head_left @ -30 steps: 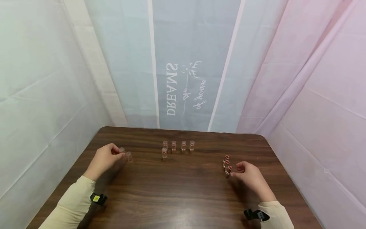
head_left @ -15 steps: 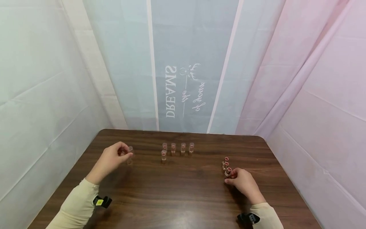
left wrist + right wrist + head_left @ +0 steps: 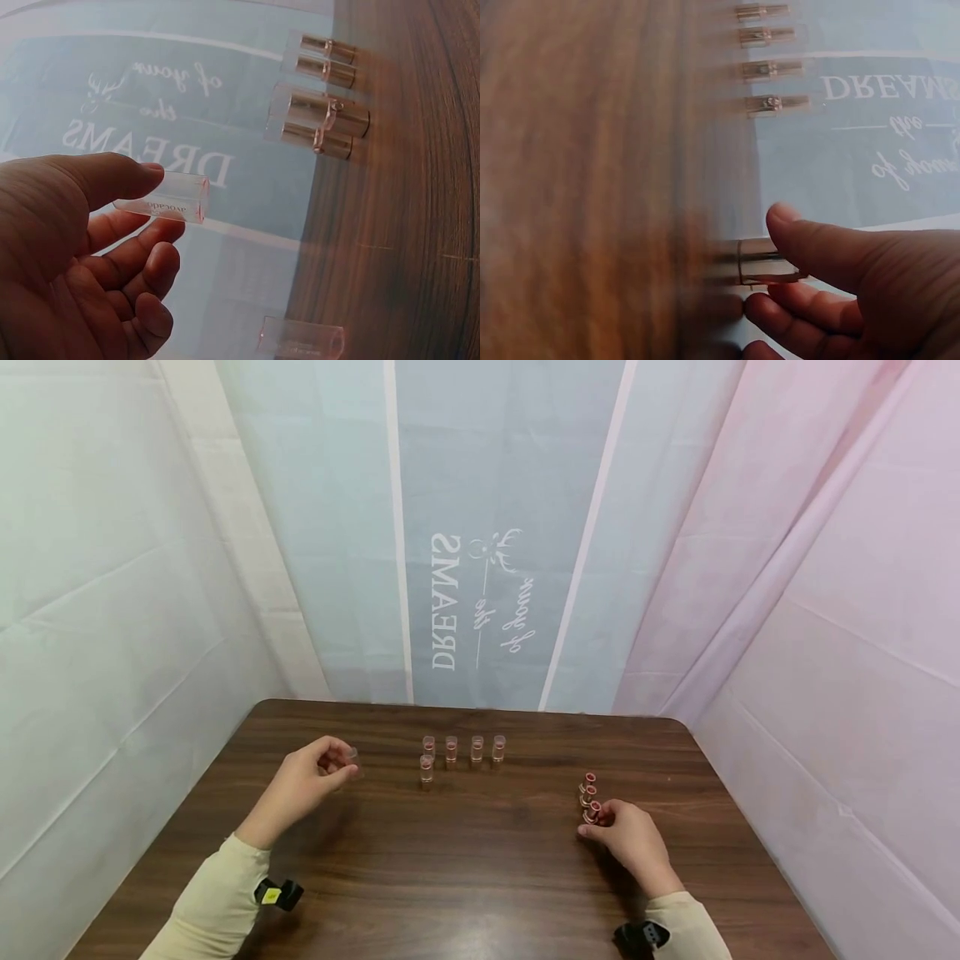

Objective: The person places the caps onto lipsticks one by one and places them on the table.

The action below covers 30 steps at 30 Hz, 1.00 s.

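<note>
My left hand (image 3: pixel 311 781) pinches a clear lipstick cap (image 3: pixel 169 196) between thumb and fingertips, raised off the table. Faint lettering shows on it in the left wrist view. A second clear cap (image 3: pixel 301 339) stands at the bottom of that view. On the right, my right hand (image 3: pixel 628 839) has thumb and fingers around the nearest uncapped lipstick (image 3: pixel 592 812). In the right wrist view its gold tube (image 3: pixel 765 261) sits between thumb and fingertips. Two more uncapped lipsticks (image 3: pixel 590 792) stand just behind it, red at the top.
Several lipsticks (image 3: pixel 477 748) with clear caps stand in a row at the back middle of the brown table (image 3: pixel 465 868). One capped lipstick (image 3: pixel 427 770) stands in front of the row's left end. White and blue cloth (image 3: pixel 487 485) hangs behind the table.
My left hand has taken hold of a cap and moved right with it. The right hand has moved left to the nearest uncapped lipstick and closed its fingers around it.
</note>
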Motion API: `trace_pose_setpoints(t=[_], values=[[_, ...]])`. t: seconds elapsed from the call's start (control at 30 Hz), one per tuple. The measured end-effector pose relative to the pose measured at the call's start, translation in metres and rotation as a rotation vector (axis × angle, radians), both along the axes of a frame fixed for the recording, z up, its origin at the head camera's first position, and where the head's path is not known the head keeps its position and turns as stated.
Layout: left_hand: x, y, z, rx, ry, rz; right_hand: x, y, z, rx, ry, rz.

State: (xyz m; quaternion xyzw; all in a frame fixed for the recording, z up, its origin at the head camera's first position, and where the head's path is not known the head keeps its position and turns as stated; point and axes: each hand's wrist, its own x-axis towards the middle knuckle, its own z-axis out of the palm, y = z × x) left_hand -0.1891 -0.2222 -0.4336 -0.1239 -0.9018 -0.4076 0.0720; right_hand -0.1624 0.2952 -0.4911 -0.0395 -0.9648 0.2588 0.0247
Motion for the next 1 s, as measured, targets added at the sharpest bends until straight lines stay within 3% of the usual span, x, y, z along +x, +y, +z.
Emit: trace_pose_setpoints(t=[0.2,0.4,0.5,0.77,1.0], values=[[-0.001,0.002,-0.001,-0.006,0.007,-0.003,0.001,0.004,0.003,0.001,0.023,-0.013],[0.0,0.003,-0.001,-0.015,0.012,0.003,0.005,0.011,0.029,-0.033,0.12,-0.095],[-0.001,0.003,-0.002,-0.014,0.014,-0.005,0.005,0.009,0.043,-0.079,0.174,-0.098],[0.0,0.007,-0.005,-0.007,0.021,-0.038,-0.002,-0.026,0.076,-0.278,0.284,0.013],[-0.001,0.012,-0.01,-0.001,0.013,-0.062,-0.004,-0.072,0.083,-0.445,0.305,0.138]])
